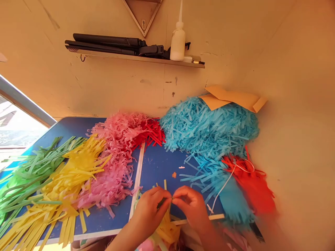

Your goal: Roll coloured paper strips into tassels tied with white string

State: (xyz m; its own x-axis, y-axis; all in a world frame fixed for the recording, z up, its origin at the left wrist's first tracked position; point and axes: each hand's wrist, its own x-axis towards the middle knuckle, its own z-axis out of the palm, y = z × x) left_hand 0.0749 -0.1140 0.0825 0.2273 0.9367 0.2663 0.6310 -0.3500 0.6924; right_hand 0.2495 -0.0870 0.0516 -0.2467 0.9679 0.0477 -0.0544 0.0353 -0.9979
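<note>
My left hand (149,207) and my right hand (191,205) meet fingertip to fingertip above the table's front edge. Each is closed in a pinch. The small thing between the fingertips is too little to make out; it looks dark and thin. Beneath them hangs a bunch of yellow paper strips (168,230), partly hidden by the hands, with pink paper below it. A narrow pale stick (216,217) passes behind my right hand. Beside it, a white string (225,184) runs up onto blue and red paper fringe (258,188).
On the blue table (159,167) lie piles of green fringe (39,167), yellow fringe (75,170), pink fringe (115,153) and light-blue fringe (206,125). Brown paper (230,97) rests on the blue pile. A wall shelf (146,58) holds a white bottle (178,43) and a black hair straightener (110,42).
</note>
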